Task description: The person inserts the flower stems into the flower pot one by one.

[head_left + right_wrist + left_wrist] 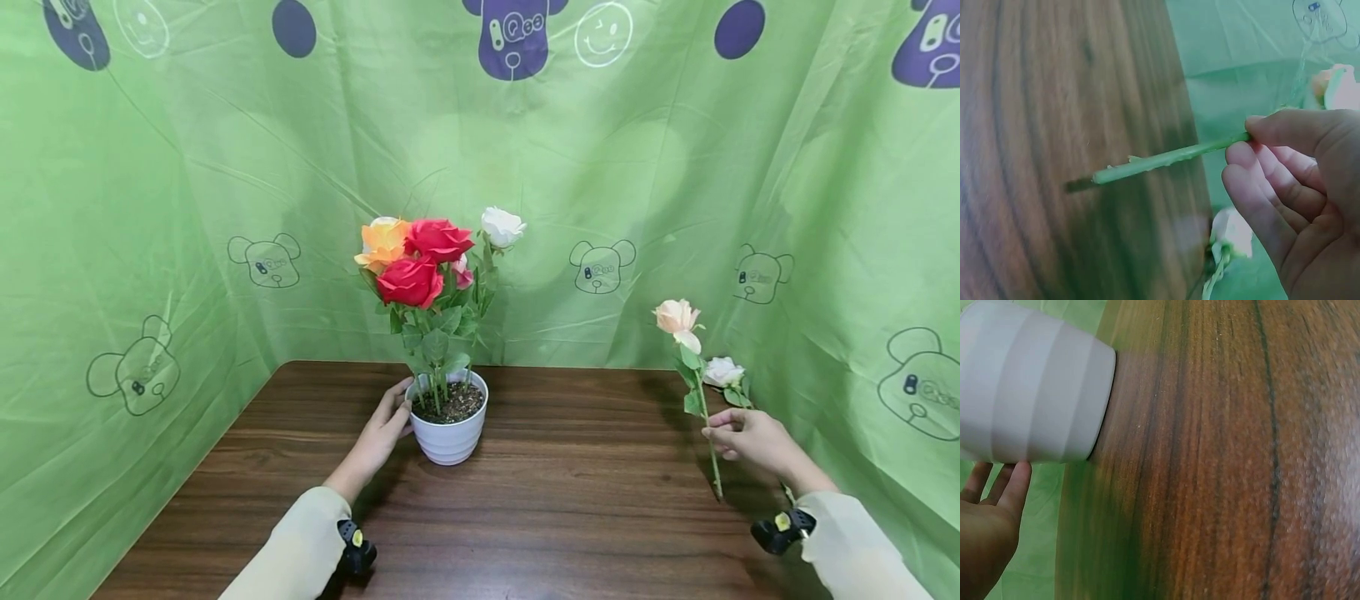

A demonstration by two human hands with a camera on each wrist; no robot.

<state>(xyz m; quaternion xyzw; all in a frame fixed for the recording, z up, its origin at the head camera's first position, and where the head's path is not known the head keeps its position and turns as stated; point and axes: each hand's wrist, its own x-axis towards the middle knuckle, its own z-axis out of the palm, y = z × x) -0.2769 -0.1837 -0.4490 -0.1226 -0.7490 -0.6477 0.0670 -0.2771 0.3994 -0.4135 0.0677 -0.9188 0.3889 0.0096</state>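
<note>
My right hand [757,442] pinches the green stem [1172,156] of a peach rose [677,321] between thumb and fingertips. The rose stands nearly upright, its bloom at the top and the cut end low over the table. My left hand [382,429] rests against the left side of a white ribbed flowerpot [450,442]; in the left wrist view, extended fingers [1017,484] touch its wall. Dark soil fills the pot, and several roses stand in it: red ones [411,282], an orange one [384,243], a pink one [462,273] and white ones [502,227].
A white rose [723,372] lies on the right side of the table, behind my right hand. The brown wooden table [570,500] is enclosed by green cloth [585,167] printed with bear drawings at the back and both sides.
</note>
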